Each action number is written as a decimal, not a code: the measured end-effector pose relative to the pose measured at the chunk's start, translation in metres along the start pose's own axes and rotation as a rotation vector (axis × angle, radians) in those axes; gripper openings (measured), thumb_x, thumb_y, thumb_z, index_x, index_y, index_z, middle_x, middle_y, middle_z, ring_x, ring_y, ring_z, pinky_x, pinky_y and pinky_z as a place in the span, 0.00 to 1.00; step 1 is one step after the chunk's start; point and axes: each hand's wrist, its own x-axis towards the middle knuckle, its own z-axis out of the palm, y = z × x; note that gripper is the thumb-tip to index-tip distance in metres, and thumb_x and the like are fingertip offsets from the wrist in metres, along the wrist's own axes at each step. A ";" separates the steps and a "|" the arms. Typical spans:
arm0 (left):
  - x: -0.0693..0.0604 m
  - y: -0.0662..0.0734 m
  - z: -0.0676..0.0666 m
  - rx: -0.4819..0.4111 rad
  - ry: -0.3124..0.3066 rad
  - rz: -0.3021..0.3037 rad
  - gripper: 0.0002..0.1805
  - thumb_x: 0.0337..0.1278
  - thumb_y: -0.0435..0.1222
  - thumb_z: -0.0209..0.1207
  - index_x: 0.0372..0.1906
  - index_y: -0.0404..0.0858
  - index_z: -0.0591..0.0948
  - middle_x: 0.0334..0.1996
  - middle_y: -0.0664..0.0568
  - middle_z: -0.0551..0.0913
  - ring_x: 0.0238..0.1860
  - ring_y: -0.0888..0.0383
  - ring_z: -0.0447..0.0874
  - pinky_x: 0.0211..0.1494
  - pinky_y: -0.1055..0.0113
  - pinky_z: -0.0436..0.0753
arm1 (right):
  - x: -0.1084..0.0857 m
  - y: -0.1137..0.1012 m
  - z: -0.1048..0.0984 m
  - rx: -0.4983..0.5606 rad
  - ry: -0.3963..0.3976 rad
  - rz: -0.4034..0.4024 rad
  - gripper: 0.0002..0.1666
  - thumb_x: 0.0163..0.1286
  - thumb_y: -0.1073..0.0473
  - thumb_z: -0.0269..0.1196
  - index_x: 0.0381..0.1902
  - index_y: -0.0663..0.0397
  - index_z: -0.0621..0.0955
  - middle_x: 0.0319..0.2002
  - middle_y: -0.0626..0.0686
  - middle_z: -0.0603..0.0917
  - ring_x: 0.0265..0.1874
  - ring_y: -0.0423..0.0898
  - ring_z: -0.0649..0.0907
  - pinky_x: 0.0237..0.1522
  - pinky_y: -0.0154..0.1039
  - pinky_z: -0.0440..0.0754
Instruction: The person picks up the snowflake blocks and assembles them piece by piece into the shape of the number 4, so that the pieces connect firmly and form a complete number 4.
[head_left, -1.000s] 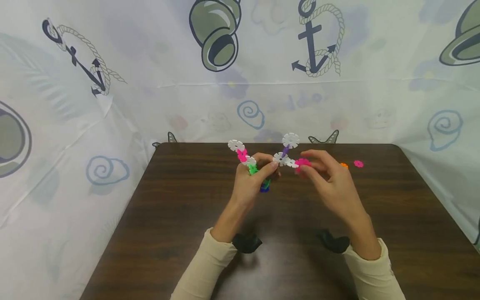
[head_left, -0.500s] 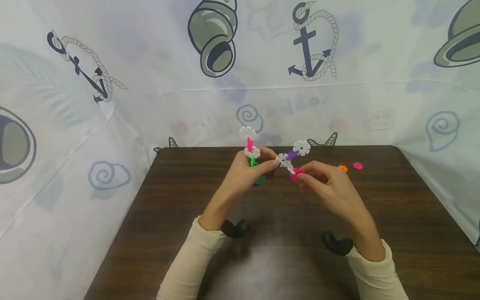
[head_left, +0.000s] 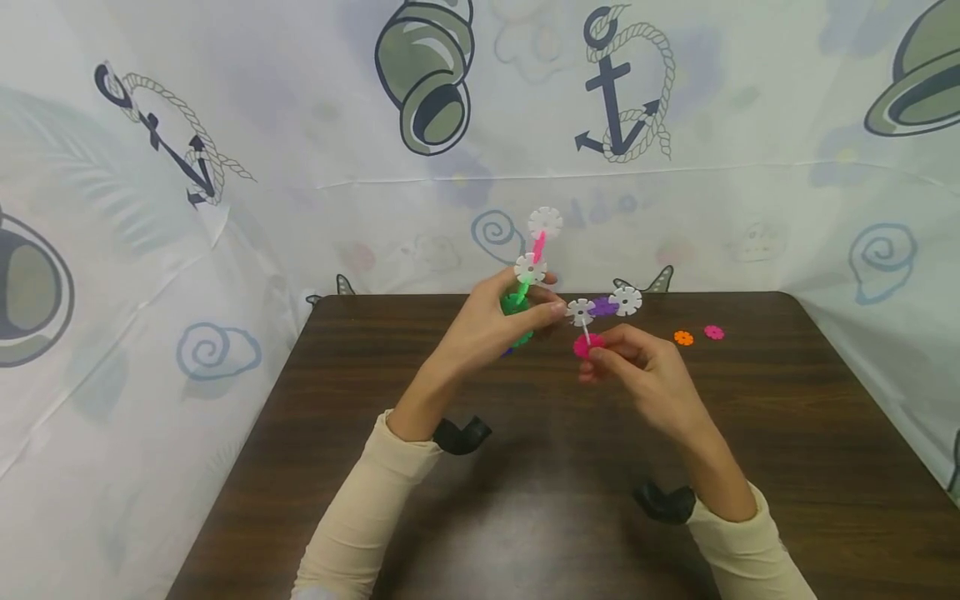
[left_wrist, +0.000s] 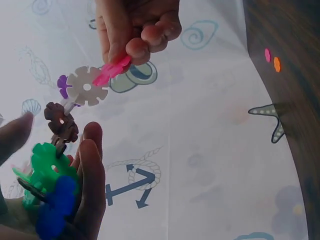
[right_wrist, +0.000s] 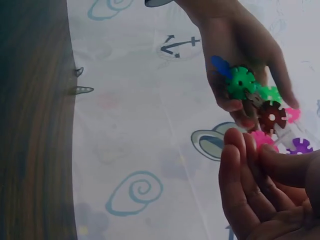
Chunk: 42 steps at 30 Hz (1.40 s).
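My left hand (head_left: 483,321) holds a joined chain of notched plastic discs above the table. A white disc (head_left: 530,268) and a pink one stick up from it to another white disc (head_left: 545,222); green discs (left_wrist: 52,165), a blue disc (left_wrist: 56,205) and brown discs (left_wrist: 61,120) show near the palm in the left wrist view. Towards the right, the chain carries a white disc (head_left: 580,312), a purple disc (head_left: 603,307) and an end white disc (head_left: 626,301). Between thumb and fingers, my right hand (head_left: 651,373) pinches a pink disc (head_left: 587,345) at an edge-on white disc.
Behind the hands, a loose orange disc (head_left: 683,337) and a loose pink disc (head_left: 714,332) lie on the dark wooden table (head_left: 360,400), at the back right. A printed white cloth (head_left: 390,225) hangs behind the table's far edge.
My left hand has turned, bringing the white-and-pink branch upward and to the right. The purple branch has swung down to the right. My right hand has stayed on the pink disc, shifting slightly downward.
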 end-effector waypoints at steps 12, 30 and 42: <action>-0.004 -0.005 -0.005 -0.178 0.084 0.061 0.45 0.69 0.73 0.35 0.62 0.44 0.81 0.54 0.51 0.88 0.54 0.56 0.87 0.59 0.55 0.82 | -0.003 0.001 0.003 0.057 0.061 -0.070 0.05 0.74 0.66 0.63 0.43 0.65 0.82 0.34 0.53 0.91 0.34 0.48 0.91 0.44 0.40 0.90; -0.004 -0.050 0.048 -0.535 0.139 0.112 0.23 0.57 0.31 0.72 0.58 0.39 0.81 0.48 0.52 0.91 0.50 0.54 0.89 0.58 0.58 0.85 | -0.002 0.001 0.015 0.136 0.092 -0.093 0.09 0.75 0.66 0.63 0.45 0.70 0.80 0.34 0.46 0.91 0.35 0.43 0.91 0.47 0.39 0.90; -0.003 -0.053 0.065 -0.718 0.321 0.148 0.13 0.56 0.20 0.66 0.46 0.32 0.85 0.36 0.61 0.91 0.41 0.63 0.89 0.52 0.68 0.86 | 0.000 0.013 0.028 0.112 0.042 -0.058 0.07 0.74 0.67 0.63 0.44 0.69 0.81 0.35 0.62 0.90 0.34 0.48 0.91 0.44 0.43 0.91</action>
